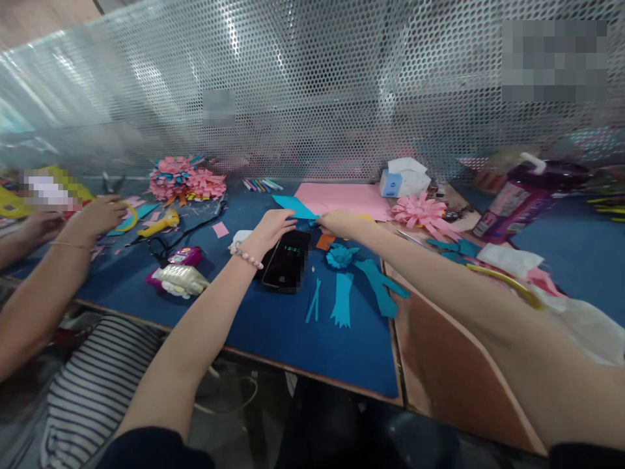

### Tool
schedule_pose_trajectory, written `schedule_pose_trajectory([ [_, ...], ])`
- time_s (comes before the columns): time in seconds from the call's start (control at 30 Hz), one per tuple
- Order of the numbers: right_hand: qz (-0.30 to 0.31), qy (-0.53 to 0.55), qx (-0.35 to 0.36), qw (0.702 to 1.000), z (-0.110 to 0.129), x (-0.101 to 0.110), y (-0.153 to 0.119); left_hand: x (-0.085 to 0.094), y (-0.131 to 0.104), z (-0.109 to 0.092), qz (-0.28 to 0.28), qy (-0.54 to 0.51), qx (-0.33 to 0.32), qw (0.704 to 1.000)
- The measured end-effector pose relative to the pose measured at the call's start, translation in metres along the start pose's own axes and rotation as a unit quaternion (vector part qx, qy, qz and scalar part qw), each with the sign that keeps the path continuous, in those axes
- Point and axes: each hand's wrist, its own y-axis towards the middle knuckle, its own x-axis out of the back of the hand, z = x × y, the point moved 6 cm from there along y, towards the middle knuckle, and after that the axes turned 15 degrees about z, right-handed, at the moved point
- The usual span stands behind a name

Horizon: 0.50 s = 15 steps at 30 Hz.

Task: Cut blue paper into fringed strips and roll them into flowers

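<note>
One pointed blue paper piece is pinched by two hands, left hand and right hand slightly apart at the bench, its tip aimed left and away, long axis slanting crosswise. Nearer lie one ruffled blue flower, two thin strips, one flat phone; beyond, one smooth pink sheet.

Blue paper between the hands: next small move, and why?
Probably shift the blue paper slightly away from the phone: the left hand, at the paper's near edge, is close to the phone's top; the right hand is at the narrow end.
</note>
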Motion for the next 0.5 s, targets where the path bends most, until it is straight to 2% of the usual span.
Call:
schedule_pose_trajectory([
  [0.2, 0.000, -0.007, -0.012, 1.000, 0.001, 0.002, 0.006, -0.005, -0.003, -0.001, -0.005, -0.053, 0.009, 0.999],
  [0.37, -0.010, 0.003, -0.029, 1.000, -0.004, 0.002, -0.009, -0.009, -0.005, -0.002, -0.003, -0.029, 0.014, 0.999],
  [0.5, 0.001, 0.019, -0.035, 0.999, -0.003, -0.001, -0.005, -0.008, -0.004, 0.000, 0.008, -0.029, 0.003, 1.000],
])
